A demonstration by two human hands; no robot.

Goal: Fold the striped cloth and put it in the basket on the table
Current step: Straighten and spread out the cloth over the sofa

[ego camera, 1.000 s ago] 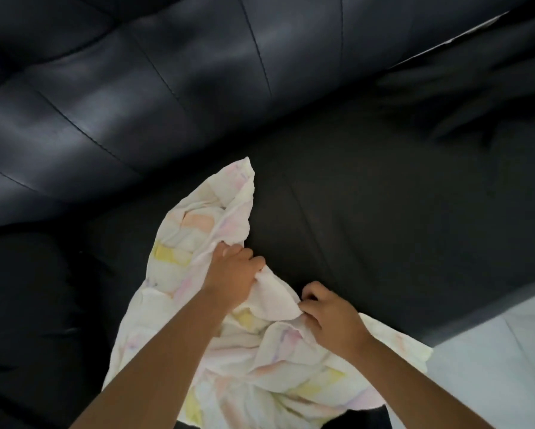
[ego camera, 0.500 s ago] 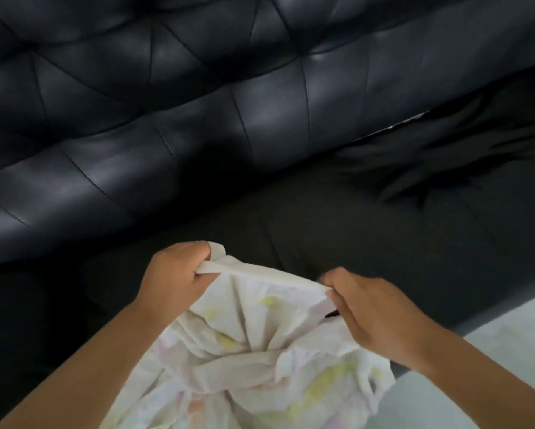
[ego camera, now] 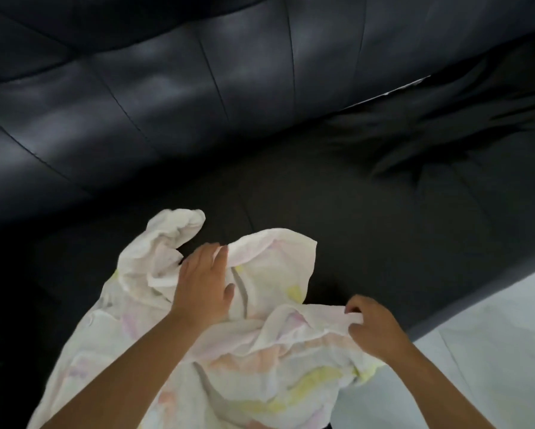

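The striped cloth (ego camera: pixel 260 360), white with faint pink, yellow and orange stripes, lies crumpled on the black sofa seat (ego camera: pixel 383 230) and spills over its front edge. My left hand (ego camera: pixel 205 283) rests flat on the cloth's upper part, fingers spread, with a fold rising beside the fingertips. My right hand (ego camera: pixel 373 326) pinches an edge of the cloth at its right side. No basket or table is in view.
The black tufted leather sofa back (ego camera: pixel 167 88) fills the top of the view. A dark crumpled patch (ego camera: pixel 445 131) lies at the seat's far right. Pale floor (ego camera: pixel 492 351) shows at the lower right.
The cloth was held up taut between both hands half a second ago; it now lies lower on the seat. My left hand has let go and spread flat, while my right hand moved right with an edge.
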